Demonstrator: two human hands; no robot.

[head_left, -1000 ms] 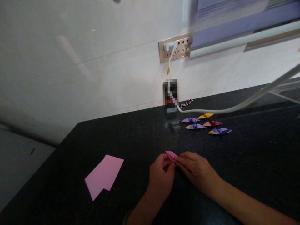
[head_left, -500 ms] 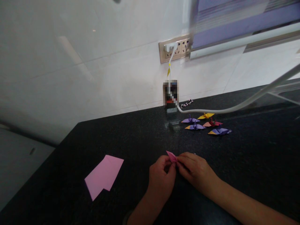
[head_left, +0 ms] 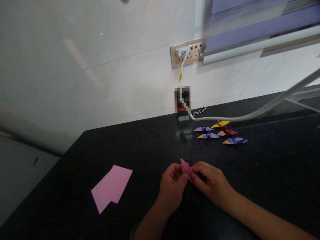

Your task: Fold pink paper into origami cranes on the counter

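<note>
A small piece of folded pink paper (head_left: pixel 185 167) is held between both hands above the dark countertop. My left hand (head_left: pixel 172 185) pinches it from the left, thumb in front and fingers behind. From the right, the thumb and fingertips of my right hand (head_left: pixel 212 180) grip its lower right side. One pointed tip of the paper sticks up and to the left; its lower part is partly covered by my fingers. Off to the left lie flat pink paper sheets (head_left: pixel 112 188), overlapping each other. Several finished paper cranes, including a yellow one (head_left: pixel 221 124) and a red one (head_left: pixel 227 132), rest beyond my right hand.
The black countertop (head_left: pixel 140 143) meets a pale tiled wall (head_left: pixel 112 83). A white cable (head_left: pixel 225 118) runs across the back near the cranes, and a blurred-out object (head_left: pixel 183 100) stands against the wall below a socket panel (head_left: pixel 187 52). A small beaded strand (head_left: pixel 199 111) lies beside it.
The folded pink paper has turned slightly more upright and shows more of its body between my fingers. Both hands have shifted only a little, still gripping it.
</note>
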